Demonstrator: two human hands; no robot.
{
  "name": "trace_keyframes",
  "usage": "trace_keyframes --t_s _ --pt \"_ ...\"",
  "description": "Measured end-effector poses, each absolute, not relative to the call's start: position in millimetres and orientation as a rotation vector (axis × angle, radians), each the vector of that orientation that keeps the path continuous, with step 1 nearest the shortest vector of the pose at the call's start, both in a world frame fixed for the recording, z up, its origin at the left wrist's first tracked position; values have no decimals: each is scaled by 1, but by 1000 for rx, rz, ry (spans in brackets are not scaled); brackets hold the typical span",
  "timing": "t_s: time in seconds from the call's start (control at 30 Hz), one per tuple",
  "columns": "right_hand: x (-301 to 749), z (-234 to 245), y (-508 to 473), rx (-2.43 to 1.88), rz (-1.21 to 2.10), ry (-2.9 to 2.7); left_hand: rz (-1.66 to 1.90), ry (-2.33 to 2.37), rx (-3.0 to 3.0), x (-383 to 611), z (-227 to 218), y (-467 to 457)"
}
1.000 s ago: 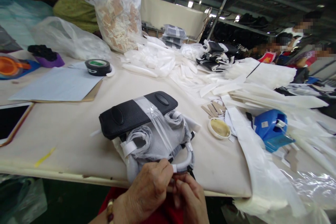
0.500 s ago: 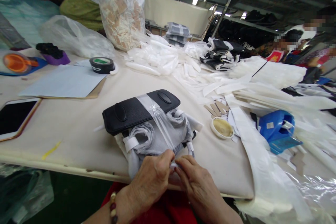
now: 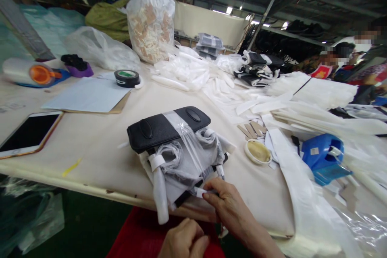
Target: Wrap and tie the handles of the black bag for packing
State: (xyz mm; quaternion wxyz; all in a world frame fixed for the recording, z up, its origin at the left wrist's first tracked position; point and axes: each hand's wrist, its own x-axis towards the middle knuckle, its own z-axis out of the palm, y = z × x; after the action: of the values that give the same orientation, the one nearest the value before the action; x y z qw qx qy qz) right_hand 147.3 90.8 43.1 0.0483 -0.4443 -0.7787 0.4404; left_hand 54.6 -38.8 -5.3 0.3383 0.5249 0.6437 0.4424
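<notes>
I see the black leather bag wrapped in white tissue and clear tape (image 3: 175, 149) lying near the tabletop (image 3: 99, 161) edge, mostly wrapped; my right hand (image 3: 229, 205) fingers pinch its handle wrap, my left hand (image 3: 184, 244) curled empty

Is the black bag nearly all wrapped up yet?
Partly. Done: the handles are wound in white wrap and a clear strip runs over the black bag. In hand: the right hand pinches a small white tab at the bag's near end, by the table edge; the left hand is curled below, holding nothing visible. Left: the black flap is bare either side of the strip.
</notes>
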Motion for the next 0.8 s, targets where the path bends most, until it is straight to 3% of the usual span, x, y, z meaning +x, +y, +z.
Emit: trace_keyframes --t_s 0.1,0.2,0.4,0.63,0.8 --pt "148 45 92 -1368 1387 -2338 1176 1332 454 70 -11 -32" --pt "148 47 94 -1348 1450 -2302 1375 1131 94 73 -2 -12" --pt "148 47 97 -1331 1476 -2235 1467 1222 -68 73 14 10" --pt "146 52 96 -1314 1616 -2111 1538 1255 -230 86 0 26" --pt "144 51 98 -1352 1457 -2282 1529 1280 -276 86 -8 29"
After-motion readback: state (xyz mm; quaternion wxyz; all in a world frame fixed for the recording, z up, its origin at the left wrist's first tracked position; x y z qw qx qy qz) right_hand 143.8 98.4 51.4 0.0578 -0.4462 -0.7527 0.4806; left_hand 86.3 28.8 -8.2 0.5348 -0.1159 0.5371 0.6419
